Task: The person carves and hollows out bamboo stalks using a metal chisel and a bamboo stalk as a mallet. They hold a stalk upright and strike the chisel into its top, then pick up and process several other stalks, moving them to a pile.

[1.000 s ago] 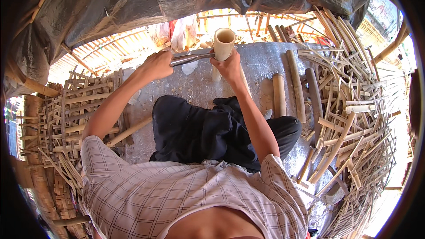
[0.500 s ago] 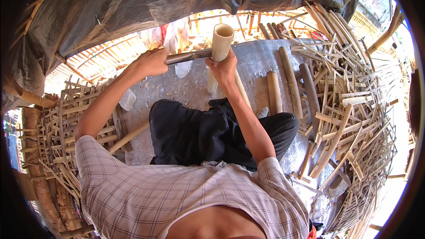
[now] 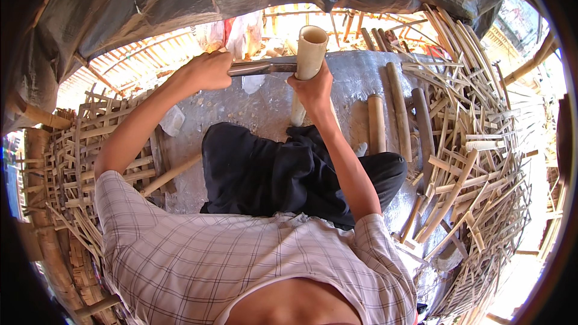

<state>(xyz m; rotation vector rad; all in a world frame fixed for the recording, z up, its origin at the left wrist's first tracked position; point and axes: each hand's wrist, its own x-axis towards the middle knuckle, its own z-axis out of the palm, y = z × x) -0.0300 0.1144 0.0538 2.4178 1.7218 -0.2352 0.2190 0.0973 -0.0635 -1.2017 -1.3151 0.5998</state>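
Note:
A pale hollow bamboo tube (image 3: pixel 308 65) stands upright in front of me, its open end up. My right hand (image 3: pixel 315 89) is closed around it below the rim, and the tube's lower part shows beneath that hand. Out to the left, my left hand (image 3: pixel 208 71) is clenched on a long dark metal knife (image 3: pixel 260 68). The knife lies level and reaches across to the tube's side just above my right hand's fingers. How far its edge touches or enters the bamboo cannot be made out. The knife's grip is hidden in my left fist.
My crossed legs in black trousers (image 3: pixel 277 168) rest on a grey sheet (image 3: pixel 223 111). Several bamboo lengths (image 3: pixel 376 123) lie to the right, beside a big heap of split bamboo (image 3: pixel 475 162). A bamboo lattice (image 3: pixel 102 156) is at left. Dark plastic sheeting (image 3: pixel 211 6) hangs ahead.
Both hands, the knife and the bamboo tube have shifted slightly right in the picture, with the view itself moving a little. Each hand keeps its hold.

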